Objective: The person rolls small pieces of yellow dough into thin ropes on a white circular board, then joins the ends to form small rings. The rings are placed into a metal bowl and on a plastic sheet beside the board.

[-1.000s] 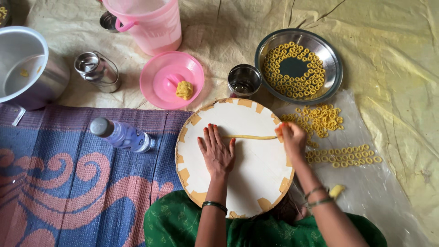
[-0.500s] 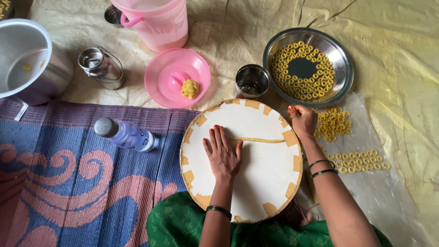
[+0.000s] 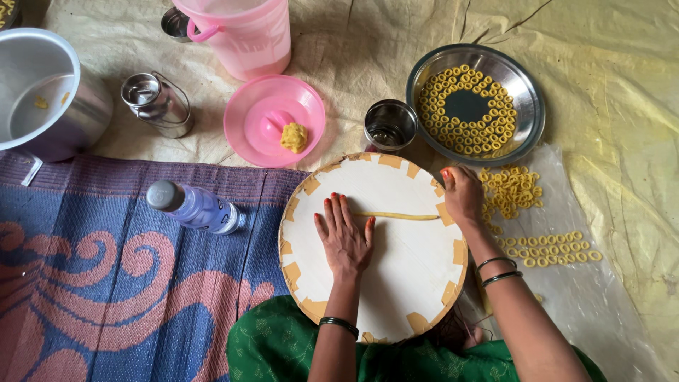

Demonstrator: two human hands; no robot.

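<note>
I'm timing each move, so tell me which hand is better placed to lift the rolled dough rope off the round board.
Probably the right hand: its fingers sit at the end of the dough rope, by the edge of the round board. The left hand lies flat, palm down, at the rope's other end.

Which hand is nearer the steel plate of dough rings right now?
Right. The right hand sits at the round board's edge, just below the steel plate. The left hand lies flat mid-board on the dough rope, farther away.
</note>
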